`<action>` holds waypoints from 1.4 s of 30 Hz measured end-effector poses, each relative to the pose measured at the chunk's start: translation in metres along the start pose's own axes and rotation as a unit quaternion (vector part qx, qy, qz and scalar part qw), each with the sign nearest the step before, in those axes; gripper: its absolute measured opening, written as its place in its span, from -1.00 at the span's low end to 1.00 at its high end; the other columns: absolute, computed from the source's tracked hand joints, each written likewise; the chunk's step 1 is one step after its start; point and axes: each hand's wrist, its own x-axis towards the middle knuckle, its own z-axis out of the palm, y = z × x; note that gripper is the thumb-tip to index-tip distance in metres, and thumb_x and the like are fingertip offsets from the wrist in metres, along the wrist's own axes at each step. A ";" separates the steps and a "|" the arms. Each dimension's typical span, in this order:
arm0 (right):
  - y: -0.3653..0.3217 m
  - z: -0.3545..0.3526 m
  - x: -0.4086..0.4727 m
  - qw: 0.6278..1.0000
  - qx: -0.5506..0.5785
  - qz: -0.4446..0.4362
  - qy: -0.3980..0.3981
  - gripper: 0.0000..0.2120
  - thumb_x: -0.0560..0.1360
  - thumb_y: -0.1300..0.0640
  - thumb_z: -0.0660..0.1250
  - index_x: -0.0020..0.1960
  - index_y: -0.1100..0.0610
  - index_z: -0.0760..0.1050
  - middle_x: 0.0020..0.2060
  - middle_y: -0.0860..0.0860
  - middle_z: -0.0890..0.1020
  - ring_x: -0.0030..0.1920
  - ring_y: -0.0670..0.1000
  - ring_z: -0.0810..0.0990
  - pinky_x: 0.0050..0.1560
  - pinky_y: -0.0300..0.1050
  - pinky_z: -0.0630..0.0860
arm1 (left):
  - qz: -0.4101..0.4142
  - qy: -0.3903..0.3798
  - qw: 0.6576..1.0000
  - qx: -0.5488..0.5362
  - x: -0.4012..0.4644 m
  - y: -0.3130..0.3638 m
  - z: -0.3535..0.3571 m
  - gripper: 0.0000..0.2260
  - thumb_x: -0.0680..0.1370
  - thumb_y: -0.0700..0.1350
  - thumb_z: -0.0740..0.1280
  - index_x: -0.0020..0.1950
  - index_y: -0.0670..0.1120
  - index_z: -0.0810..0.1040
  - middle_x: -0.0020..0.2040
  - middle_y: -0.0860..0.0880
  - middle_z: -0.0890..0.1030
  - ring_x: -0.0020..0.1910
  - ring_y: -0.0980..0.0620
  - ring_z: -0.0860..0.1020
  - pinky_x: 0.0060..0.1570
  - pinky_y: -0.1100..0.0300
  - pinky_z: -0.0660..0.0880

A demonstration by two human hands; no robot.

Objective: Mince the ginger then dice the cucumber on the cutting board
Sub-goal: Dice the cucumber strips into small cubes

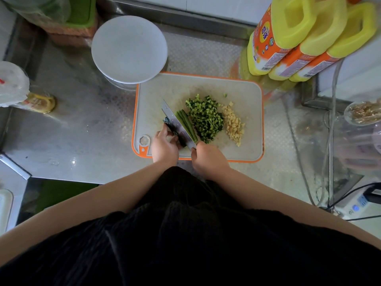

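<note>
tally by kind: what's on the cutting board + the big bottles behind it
Knife: 1
Diced cucumber pile: 1
Minced ginger pile: 1
Uncut cucumber strips bundle: 1
Yellow bottles: 3
Total: 7
All but the bottles sit on the cutting board.

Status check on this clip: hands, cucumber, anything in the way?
Right hand grips steel cleaver; left hand steadies green cucumber strips. Diced cucumber pile and minced ginger on orange-rimmed cutting board. Nothing obstructing.
</note>
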 end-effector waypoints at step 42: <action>-0.024 0.003 0.005 0.999 -0.037 0.027 -0.006 -0.88 0.58 0.23 0.15 0.05 0.27 0.40 -0.08 0.19 0.59 -0.07 0.23 0.58 -0.25 -0.07 0.32 | -0.003 0.009 1.000 0.024 -0.004 0.007 -0.001 -0.64 0.51 -0.36 0.16 0.28 -0.18 0.48 -0.04 -0.05 0.47 -0.10 -0.09 0.52 -0.18 0.16 0.40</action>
